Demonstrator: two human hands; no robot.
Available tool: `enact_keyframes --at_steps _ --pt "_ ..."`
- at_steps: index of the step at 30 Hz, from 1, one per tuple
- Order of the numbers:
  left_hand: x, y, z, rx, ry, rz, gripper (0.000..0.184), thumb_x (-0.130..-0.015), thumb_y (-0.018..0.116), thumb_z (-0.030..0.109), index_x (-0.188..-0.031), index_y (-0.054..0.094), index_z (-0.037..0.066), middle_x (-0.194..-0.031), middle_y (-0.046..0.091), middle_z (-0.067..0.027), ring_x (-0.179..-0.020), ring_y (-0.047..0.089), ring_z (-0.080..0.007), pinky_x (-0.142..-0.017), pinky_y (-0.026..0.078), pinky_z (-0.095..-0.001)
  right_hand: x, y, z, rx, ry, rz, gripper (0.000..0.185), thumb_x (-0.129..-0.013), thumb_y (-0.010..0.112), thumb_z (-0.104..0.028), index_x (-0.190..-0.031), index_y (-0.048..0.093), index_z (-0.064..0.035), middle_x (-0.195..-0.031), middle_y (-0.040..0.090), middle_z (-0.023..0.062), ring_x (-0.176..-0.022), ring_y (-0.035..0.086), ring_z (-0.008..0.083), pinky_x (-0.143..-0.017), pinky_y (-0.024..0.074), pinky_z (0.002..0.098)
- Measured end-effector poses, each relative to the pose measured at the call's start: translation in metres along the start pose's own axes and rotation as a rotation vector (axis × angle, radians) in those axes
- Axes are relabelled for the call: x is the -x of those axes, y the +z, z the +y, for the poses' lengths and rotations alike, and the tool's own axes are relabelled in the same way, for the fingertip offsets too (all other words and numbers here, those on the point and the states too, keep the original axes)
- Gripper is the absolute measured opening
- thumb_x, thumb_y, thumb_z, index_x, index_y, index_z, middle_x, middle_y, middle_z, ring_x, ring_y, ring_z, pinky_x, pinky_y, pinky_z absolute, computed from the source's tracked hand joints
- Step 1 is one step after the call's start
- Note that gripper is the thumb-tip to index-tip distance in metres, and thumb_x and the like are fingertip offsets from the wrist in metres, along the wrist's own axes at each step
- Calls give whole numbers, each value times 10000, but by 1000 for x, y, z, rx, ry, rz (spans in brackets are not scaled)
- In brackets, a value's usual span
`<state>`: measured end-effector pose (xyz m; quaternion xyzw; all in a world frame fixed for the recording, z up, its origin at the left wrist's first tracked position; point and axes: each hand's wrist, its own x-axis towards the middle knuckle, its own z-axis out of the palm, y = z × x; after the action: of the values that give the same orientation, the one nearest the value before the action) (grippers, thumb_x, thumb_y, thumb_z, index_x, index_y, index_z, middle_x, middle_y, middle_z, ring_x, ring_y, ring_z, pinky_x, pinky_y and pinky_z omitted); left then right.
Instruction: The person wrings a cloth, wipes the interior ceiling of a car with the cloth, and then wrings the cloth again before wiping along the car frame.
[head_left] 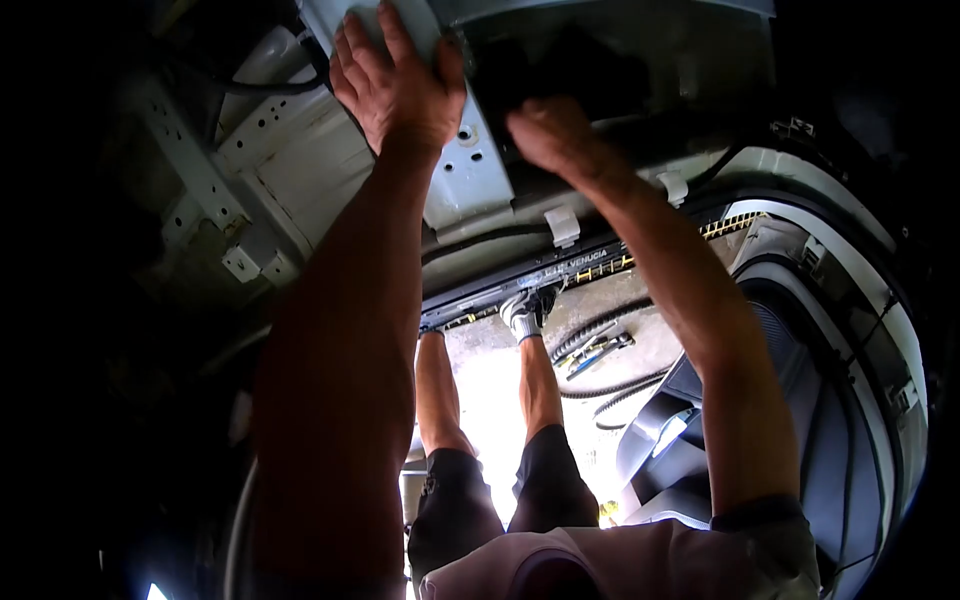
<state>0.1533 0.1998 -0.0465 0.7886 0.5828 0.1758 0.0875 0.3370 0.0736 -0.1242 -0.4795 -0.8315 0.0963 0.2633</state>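
My left hand (400,95) lies with its fingers apart on a pale grey metal crossmember (470,185) that has several round holes. The back of the hand faces me. To its right, my right hand (550,135) is closed beside a dark recess (560,70). Shadow covers its fingertips, and I cannot make out whether anything is in them.
Below the hands runs a dark door sill (480,295) lettered VENUCIA, with white clips (563,227) above it. Beyond it are my legs, a shoe (522,315) and a black corrugated hose (600,328) on the ground. A grey door panel (810,420) stands at right.
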Motion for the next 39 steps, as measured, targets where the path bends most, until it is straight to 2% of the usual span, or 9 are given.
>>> enact_keyframes --at_steps 3,7,12,17,20,28,34,37,39 --pt "-4 -1 3 -2 3 7 806 -950 540 532 -1555 303 56 -1564 260 -267 -1465 248 -438 -1207 171 -569 43 58 7 893 -71 127 104 -818 674 -116 -902 637 -163 -757 566 39 -709 604 238 -660 546 337" --pt "-2 -2 1 -22 4 -14 801 -953 542 530 -1562 299 70 -1567 249 -260 -1464 249 -430 -1211 177 -554 -10 3 -18 63 363 -221 302 -803 702 -145 -1096 629 -132 -1001 626 86 -958 627 275 -819 548 380" --pt "0 -4 -1 -23 -7 -25 783 -959 535 527 -1554 313 68 -1576 253 -267 -1475 238 -429 -1214 164 -554 -33 -35 -37 255 819 -345 585 -784 703 -142 -1335 519 -69 -1362 482 234 -1252 459 456 -950 483 577" --pt "-3 -6 5 -28 -32 -46 779 -966 533 509 -1571 288 84 -1586 255 -274 -1485 230 -429 -1215 163 -555 -4 16 15 -273 575 139 317 -832 665 -177 -1127 684 -61 -1109 654 145 -1102 584 357 -1047 395 589" --pt "-1 -9 4 -27 -47 -59 792 -966 529 499 -1587 259 87 -1597 239 -279 -1483 233 -444 -1214 172 -562 -69 -35 1 86 650 38 396 -757 726 -62 -1150 683 -62 -1112 660 129 -1039 615 316 -930 509 393" --pt "0 -6 3 5 -38 -38 778 -973 506 510 -1590 274 97 -1601 250 -261 -1486 247 -437 -1214 173 -558 -77 -17 37 209 265 -140 265 -846 599 -60 -1097 663 -114 -1126 657 63 -1101 624 264 -936 523 389" --pt "-2 -9 5 -18 -57 -49 750 -968 530 487 -1570 315 94 -1593 256 -244 -1480 259 -411 -1212 177 -539 41 -53 153 260 722 71 298 -870 685 -90 -1166 667 -114 -947 707 145 -919 676 347 -869 538 461" --pt "-3 -11 4 -14 -70 -69 750 -971 518 489 -1573 315 91 -1594 249 -254 -1482 259 -405 -1219 165 -534 64 -123 223 602 1108 -363 360 -898 686 -169 -1236 652 -50 -955 726 149 -908 692 318 -791 547 452" --pt "-3 -12 5 -13 -90 -85 757 -962 535 482 -1574 310 96 -1588 257 -258 -1481 260 -405 -1220 166 -541 58 -173 240 491 831 -53 454 -882 698 -189 -1314 625 -68 -1017 734 156 -964 702 301 -802 550 434"
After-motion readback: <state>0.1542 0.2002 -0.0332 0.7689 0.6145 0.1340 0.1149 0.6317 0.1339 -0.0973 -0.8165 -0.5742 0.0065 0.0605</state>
